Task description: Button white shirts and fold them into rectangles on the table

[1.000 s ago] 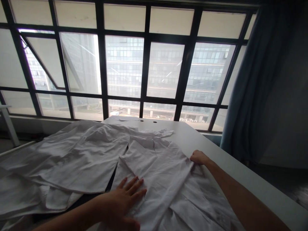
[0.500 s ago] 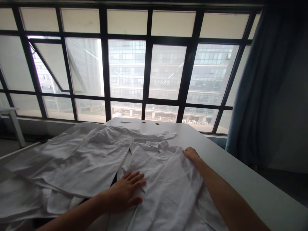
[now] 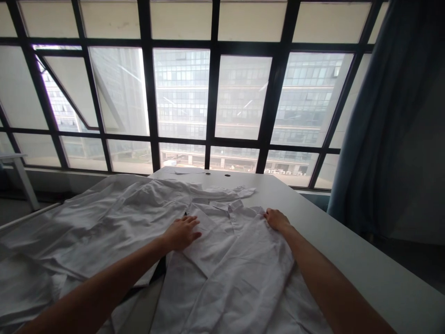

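A white collared shirt (image 3: 236, 260) lies spread on the white table (image 3: 347, 250) in front of me. My left hand (image 3: 181, 232) rests flat on the shirt's left shoulder area, fingers stretched out toward the collar. My right hand (image 3: 276, 219) sits on the shirt's right shoulder edge with its fingers curled down onto the cloth; whether it pinches the fabric is unclear. The collar (image 3: 225, 206) lies between the two hands.
More white garments (image 3: 97, 227) lie heaped across the left half of the table. A large black-framed window (image 3: 212, 93) fills the back. A blue-grey curtain (image 3: 382, 120) hangs at the right. Two small holes (image 3: 217, 175) mark the table's far edge.
My left hand slid away from me, from the shirt's lower front up to the shoulder near the collar. My right hand moved left and up along the shirt's edge, and the folded flap is now flattened.
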{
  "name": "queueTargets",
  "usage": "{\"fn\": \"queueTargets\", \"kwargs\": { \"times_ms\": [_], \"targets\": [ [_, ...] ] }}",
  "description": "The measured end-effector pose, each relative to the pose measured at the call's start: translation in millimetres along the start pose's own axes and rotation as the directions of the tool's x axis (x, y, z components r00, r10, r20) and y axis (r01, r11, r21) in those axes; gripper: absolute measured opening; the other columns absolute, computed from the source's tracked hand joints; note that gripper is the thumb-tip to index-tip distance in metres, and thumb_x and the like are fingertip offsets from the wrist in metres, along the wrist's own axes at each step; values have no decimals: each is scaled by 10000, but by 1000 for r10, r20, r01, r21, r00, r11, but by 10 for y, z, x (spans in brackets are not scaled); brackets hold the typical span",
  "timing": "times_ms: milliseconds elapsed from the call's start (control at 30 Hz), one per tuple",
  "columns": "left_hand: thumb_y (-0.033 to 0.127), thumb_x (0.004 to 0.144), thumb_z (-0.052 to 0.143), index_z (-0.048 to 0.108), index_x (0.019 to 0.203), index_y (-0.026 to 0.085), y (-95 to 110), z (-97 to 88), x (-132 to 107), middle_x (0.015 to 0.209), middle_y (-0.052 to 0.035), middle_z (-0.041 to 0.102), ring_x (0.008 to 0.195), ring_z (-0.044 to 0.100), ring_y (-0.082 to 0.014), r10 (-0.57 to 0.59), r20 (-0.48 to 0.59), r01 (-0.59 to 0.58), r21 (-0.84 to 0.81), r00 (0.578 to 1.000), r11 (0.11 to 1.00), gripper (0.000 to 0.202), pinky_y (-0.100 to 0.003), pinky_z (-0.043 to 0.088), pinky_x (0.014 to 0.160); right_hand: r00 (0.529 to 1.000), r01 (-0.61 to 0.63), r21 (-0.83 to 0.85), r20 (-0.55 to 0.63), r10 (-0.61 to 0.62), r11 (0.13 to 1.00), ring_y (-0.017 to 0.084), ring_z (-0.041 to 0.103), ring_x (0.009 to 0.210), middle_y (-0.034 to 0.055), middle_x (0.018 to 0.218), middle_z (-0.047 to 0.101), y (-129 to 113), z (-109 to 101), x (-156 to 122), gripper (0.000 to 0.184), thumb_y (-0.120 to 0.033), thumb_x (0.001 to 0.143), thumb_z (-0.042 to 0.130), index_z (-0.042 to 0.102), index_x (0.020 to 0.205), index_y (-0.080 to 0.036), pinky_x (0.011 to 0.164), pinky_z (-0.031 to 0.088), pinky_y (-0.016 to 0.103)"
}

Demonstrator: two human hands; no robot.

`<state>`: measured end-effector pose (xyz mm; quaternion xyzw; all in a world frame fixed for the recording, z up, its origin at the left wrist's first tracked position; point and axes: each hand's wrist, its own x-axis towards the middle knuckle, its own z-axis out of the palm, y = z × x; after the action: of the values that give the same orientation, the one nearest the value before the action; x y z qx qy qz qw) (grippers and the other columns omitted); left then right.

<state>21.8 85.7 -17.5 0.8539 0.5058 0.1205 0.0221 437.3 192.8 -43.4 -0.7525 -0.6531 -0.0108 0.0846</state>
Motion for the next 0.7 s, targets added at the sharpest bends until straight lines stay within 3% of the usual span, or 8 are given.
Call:
{"fn": "queueTargets", "kwargs": {
  "times_ms": [133,233,333,433,533,700],
  "targets": [
    [433,904,525,537,1325,136,-171,108,458,1447,-208,463,1353,404,-366,-244,-52,247,57,968,967,516,-496,338,1071,997,-73,34,1,73,997,277,664,1023,189,1098,696,83,15,98,326,-317,951,435,676,1066,-130,779,479,322],
    [416,872,575,580,1252,82,-305,126,785,1318,-239,569,1262,505,-354,-412,-71,409,-52,909,911,507,-418,393,1011,994,-111,69,4,111,991,288,665,1022,190,1106,698,82,37,196,394,-387,952,420,684,1076,-123,781,488,335],
    [403,854,605,617,1192,78,-425,118,1062,1227,-232,634,1139,606,-319,-507,-61,492,-166,860,854,469,-345,459,894,996,-83,106,-10,84,991,271,656,1045,159,1149,692,31,57,291,397,-431,914,492,682,1117,-147,804,485,317],
    [330,784,682,702,1041,88,-497,122,1234,1060,-203,713,973,676,-305,-547,-74,501,-314,834,806,353,-322,493,777,998,-35,134,-42,41,990,246,650,1047,136,1163,689,-27,64,354,322,-361,859,584,708,1081,-164,809,471,279],
    [251,734,695,747,872,119,-528,90,1292,885,-131,750,870,690,-277,-534,-107,456,-397,839,797,198,-306,497,732,996,-12,159,-88,26,987,234,659,992,124,1096,710,-50,27,378,263,-334,859,574,733,993,-172,780,462,267],
    [316,741,690,760,885,169,-578,-168,1242,871,-54,745,872,672,-227,-461,-230,352,-393,857,850,218,-257,479,756,946,20,297,-315,79,955,215,650,876,104,999,720,-12,-201,345,279,-357,861,541,726,993,-196,735,445,261]
  ]
}}
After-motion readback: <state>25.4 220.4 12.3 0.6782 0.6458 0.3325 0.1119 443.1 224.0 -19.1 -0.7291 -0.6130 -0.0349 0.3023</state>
